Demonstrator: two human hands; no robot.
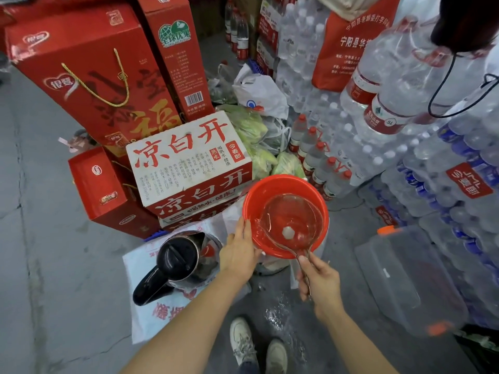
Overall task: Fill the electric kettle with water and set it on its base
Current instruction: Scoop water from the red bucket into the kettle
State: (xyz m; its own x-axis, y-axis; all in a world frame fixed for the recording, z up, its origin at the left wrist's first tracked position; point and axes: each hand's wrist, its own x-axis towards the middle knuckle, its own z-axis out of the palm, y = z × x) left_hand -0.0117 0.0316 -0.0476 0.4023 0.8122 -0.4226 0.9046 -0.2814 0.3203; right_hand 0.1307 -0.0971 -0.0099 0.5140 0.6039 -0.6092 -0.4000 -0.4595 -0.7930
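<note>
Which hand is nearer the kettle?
Left. The left hand grips the red basin's rim just right of the kettle; the right hand holds the ladle handle, farther right.

Your left hand (239, 253) hides the basin's (270, 186) near rim; the kettle (179, 261) covers whatever it stands on.

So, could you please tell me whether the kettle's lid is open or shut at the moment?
Shut. The black lid lies flat across the top of the kettle, covering its mouth; no opening shows.
</note>
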